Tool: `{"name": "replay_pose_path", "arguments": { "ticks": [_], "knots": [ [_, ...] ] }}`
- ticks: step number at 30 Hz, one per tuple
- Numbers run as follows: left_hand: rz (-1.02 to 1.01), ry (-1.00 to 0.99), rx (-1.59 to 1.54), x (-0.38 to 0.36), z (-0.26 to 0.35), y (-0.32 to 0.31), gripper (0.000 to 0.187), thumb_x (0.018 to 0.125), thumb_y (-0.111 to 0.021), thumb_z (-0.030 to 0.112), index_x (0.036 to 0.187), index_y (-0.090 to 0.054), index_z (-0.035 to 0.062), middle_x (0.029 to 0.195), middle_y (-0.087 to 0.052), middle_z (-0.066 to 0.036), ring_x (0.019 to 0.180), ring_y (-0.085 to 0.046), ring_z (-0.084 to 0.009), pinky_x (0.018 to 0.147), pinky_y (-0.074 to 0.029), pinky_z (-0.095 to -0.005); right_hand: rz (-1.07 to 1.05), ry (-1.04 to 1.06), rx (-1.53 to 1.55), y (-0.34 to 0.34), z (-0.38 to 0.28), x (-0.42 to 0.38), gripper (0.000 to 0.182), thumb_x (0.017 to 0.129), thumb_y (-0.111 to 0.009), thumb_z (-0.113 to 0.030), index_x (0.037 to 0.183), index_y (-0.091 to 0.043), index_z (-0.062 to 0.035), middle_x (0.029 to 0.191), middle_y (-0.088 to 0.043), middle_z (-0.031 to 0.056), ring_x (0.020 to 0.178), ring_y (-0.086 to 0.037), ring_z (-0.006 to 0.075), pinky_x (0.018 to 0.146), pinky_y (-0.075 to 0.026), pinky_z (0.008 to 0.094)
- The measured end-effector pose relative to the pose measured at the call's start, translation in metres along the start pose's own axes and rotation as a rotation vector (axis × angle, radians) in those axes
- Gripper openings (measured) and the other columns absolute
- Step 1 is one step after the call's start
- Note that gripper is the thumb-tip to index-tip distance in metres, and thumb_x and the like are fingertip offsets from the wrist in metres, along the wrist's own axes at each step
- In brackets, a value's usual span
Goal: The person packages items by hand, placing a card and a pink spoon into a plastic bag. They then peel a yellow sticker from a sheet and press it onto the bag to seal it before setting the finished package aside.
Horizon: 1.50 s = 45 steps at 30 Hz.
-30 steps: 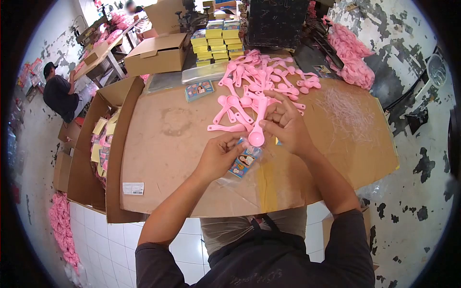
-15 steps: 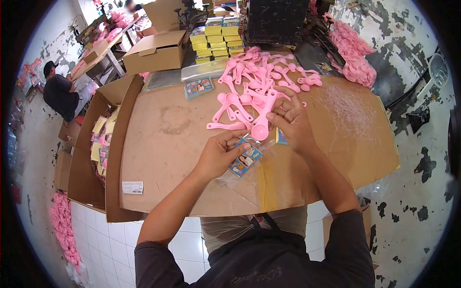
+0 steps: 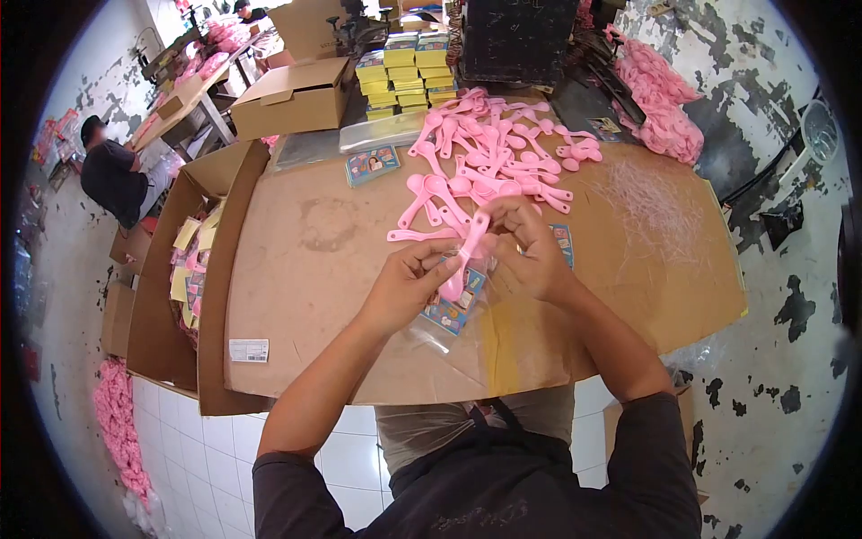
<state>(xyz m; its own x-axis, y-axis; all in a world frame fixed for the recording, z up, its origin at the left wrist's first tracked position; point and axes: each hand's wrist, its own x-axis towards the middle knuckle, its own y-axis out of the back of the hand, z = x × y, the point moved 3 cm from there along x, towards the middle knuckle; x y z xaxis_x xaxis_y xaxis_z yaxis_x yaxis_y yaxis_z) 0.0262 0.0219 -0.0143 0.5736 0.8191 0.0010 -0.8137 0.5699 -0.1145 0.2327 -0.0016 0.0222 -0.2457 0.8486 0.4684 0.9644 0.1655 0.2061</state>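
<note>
1. The open carton (image 3: 171, 296) is standing at the far left, just beside the worktop's (image 3: 305, 296) left edge, with yellow cards and pink pieces lying inside it.
2. The left hand (image 3: 406, 289) is reaching in from the lower left with its forearm angled up and to the right; its grip is pinched together on the clear plastic bag (image 3: 449, 310), thumb and fingers closing at the bag's upper edge.
3. The bag is lying near the middle of the worktop, its printed card showing through the plastic and its lower end trailing towards the near edge.
4. The pink spoon (image 3: 462, 260) is slanting down and to the left between the two hands, its bowl sitting over the bag's card, though whether it is inside the plastic is hard to tell.
5. The right hand (image 3: 530, 251) is coming in from the lower right with its wrist bent inward, and its grip is clamped on the spoon's handle end.
6. The pile of pink spoons (image 3: 503, 148) is spreading across the far side, just behind the hands.
7. A printed card (image 3: 563, 241) is lying just beside the right hand.
8. Bare cardboard is lying open to the right of that hand, running out to the worktop's right edge.
</note>
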Motion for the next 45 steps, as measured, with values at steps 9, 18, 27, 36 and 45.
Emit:
{"name": "replay_pose_path", "arguments": {
  "ticks": [9,18,27,36,45],
  "knots": [
    [-0.148,0.038,-0.127,-0.004,0.006,-0.001,0.036,0.103,-0.065,0.015,0.136,-0.061,0.0015,0.106,-0.075,-0.003,0.086,-0.068,-0.0054,0.07,-0.053,-0.0207,-0.272,0.147,-0.241,0.001,-0.052,0.016,0.031,0.09,-0.064,0.004,0.12,-0.068,-0.0055,0.128,-0.062,0.0083,0.125,-0.057,0.0229,0.106,-0.044,0.0381],
    [-0.074,-0.394,0.151,-0.023,0.044,-0.014,0.05,0.093,-0.064,0.002,0.142,-0.054,-0.0006,0.14,-0.06,-0.012,0.132,-0.056,-0.0212,0.114,-0.042,-0.0372,-0.223,0.433,-0.977,0.001,-0.146,0.026,0.015,0.08,-0.075,-0.008,0.095,-0.074,-0.0073,0.108,-0.068,0.0049,0.112,-0.062,0.0251,0.096,-0.048,0.039],
    [-0.059,-0.383,0.137,-0.025,0.053,-0.035,0.039,0.099,-0.063,0.004,0.137,-0.056,-0.0026,0.131,-0.067,-0.013,0.12,-0.064,-0.0183,0.103,-0.05,-0.0332,-0.172,0.213,-0.842,0.003,-0.14,0.022,0.011,0.086,-0.076,-0.013,0.094,-0.075,-0.0054,0.08,-0.065,0.0085,0.074,-0.064,0.0253,0.07,-0.05,0.0378],
    [0.019,-0.316,0.006,-0.02,0.045,-0.034,0.027,0.104,-0.06,0.008,0.129,-0.063,-0.002,0.113,-0.074,-0.008,0.096,-0.066,-0.0078,0.08,-0.053,-0.0233,-0.032,0.222,-0.728,0.0,-0.117,0.023,0.012,0.09,-0.072,-0.011,0.1,-0.073,-0.0054,0.085,-0.067,0.0106,0.073,-0.066,0.0268,0.071,-0.052,0.0377],
    [0.175,-0.413,0.318,-0.021,0.041,-0.026,0.034,0.101,-0.063,0.007,0.133,-0.061,-0.0047,0.081,-0.071,-0.004,0.067,-0.06,-0.0045,0.057,-0.047,-0.0224,0.01,0.531,-1.074,-0.023,-0.117,0.02,0.018,0.079,-0.075,-0.013,0.095,-0.067,-0.0072,0.1,-0.065,0.0048,0.099,-0.062,0.0226,0.083,-0.046,0.0369]
  ]
}}
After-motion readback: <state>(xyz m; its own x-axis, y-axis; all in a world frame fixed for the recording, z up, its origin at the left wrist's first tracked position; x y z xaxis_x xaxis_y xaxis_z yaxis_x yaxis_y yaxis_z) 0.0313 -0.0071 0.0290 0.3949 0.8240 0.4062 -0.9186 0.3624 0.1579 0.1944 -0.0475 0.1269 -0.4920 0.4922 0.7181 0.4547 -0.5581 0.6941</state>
